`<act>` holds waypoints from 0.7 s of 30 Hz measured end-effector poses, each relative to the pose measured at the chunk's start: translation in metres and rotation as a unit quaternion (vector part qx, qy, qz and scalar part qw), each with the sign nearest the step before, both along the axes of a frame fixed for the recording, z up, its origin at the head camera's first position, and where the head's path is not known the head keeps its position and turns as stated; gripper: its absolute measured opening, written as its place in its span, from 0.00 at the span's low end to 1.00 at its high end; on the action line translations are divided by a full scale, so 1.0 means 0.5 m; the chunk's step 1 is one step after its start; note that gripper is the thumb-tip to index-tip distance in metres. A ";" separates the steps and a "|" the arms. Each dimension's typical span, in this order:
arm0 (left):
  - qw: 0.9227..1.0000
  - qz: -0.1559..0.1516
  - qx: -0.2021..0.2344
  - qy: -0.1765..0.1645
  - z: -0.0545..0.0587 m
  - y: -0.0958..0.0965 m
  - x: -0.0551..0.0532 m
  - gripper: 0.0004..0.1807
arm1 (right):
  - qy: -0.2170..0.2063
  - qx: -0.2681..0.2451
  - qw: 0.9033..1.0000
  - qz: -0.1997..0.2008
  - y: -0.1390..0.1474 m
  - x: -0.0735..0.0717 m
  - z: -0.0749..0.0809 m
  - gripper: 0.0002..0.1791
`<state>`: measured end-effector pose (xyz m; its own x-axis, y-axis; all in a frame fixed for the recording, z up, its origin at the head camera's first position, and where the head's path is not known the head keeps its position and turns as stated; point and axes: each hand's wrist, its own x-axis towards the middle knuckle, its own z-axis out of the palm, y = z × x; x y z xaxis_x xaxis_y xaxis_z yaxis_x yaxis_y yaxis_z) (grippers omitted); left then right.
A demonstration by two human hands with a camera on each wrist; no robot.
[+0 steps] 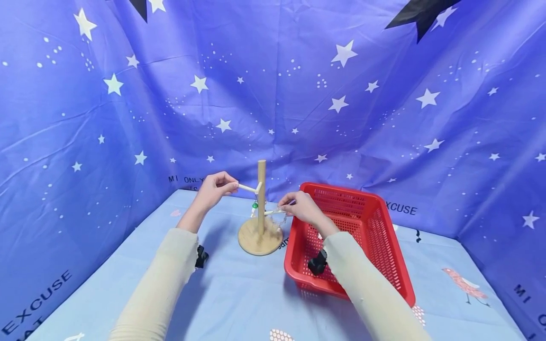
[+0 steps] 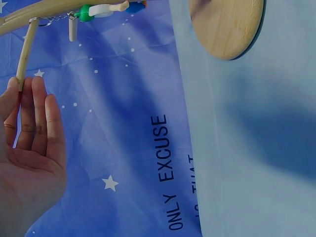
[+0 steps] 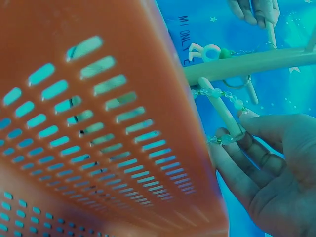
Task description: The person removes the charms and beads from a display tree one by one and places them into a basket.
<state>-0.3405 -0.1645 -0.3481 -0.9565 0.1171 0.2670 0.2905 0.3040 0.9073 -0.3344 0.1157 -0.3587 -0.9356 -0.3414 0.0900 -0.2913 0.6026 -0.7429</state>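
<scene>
A wooden stand (image 1: 261, 199) with a round base and side pegs stands on the table. My left hand (image 1: 218, 186) pinches the end of its upper left peg (image 2: 25, 57) between thumb and index finger. From that peg a keychain (image 2: 85, 13) hangs by its metal ring, with a green bead and a small white figure. At the lower right peg (image 3: 222, 109), my right hand (image 1: 301, 207) holds a bracelet of clear beads (image 3: 216, 93) between thumb and fingers. The bracelet loops around the peg, and my fingers are close to the peg's tip.
A red perforated basket (image 1: 292, 258) stands right of the stand, under my right forearm. Something small and white (image 1: 320, 236) shows inside it. A light blue cloth (image 1: 239, 293) covers the table, and a blue starry curtain (image 1: 264, 94) hangs behind and at both sides.
</scene>
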 end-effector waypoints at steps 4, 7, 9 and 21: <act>1.000 -0.002 0.004 -0.002 0.000 0.000 0.001 0.14 | -0.004 -0.006 1.000 -0.012 0.013 0.002 0.006 0.07; 1.000 -0.003 0.007 -0.001 0.000 0.000 0.001 0.14 | -0.010 -0.017 1.000 -0.015 0.021 0.004 0.011 0.08; 1.000 -0.005 0.008 0.001 0.000 -0.001 0.001 0.14 | -0.014 -0.028 0.999 -0.016 0.026 0.005 0.016 0.08; 1.000 -0.006 0.007 0.006 -0.002 -0.002 0.000 0.14 | 0.029 -0.067 0.994 -0.084 0.069 0.007 0.042 0.09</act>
<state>-0.3404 -0.1655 -0.3491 -0.9519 0.1249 0.2797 0.3046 0.2876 0.9080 -0.3307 0.1502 -0.3377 -0.9705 -0.1618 0.1789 -0.2389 0.5435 -0.8047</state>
